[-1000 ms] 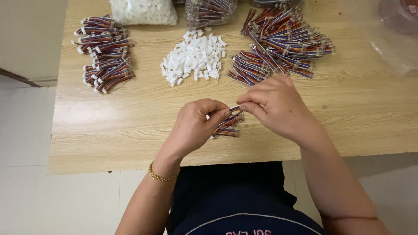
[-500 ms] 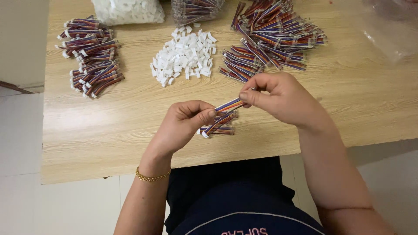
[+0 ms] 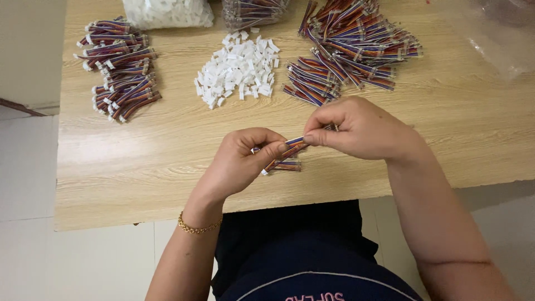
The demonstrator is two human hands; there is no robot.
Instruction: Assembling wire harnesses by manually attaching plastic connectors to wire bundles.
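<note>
Both hands meet over the near middle of the pale wood-grain surface (image 3: 167,167), just below the centre of the frame. The left hand (image 3: 245,161) is curled, its thumb and forefinger pinched on one end of a short multicoloured ribbon cable with red, blue and orange strands (image 3: 291,146). The right hand (image 3: 356,129) pinches the other end of the same cable between thumb and fingertips, so the cable runs as a short slanted bridge between the two. Whether a white piece sits inside the left hand's grip cannot be told.

Just under the hands, a second short striped cable (image 3: 285,165) lies on the surface, partly hidden by the left fingers. A thin gold chain bracelet (image 3: 198,227) circles the left wrist.

At the upper middle of the frame lies a loose heap of small white plastic connector housings (image 3: 239,69). To its right, in the upper right, sprawls a large pile of loose multicoloured cables (image 3: 356,47). In the upper left sits a separate cluster of multicoloured cables with white ends (image 3: 120,69). Along the top edge lie a clear bag of white pieces (image 3: 167,12) and a clear bag of cables (image 3: 251,11). A crumpled clear plastic sheet (image 3: 490,33) fills the upper right corner.
</note>
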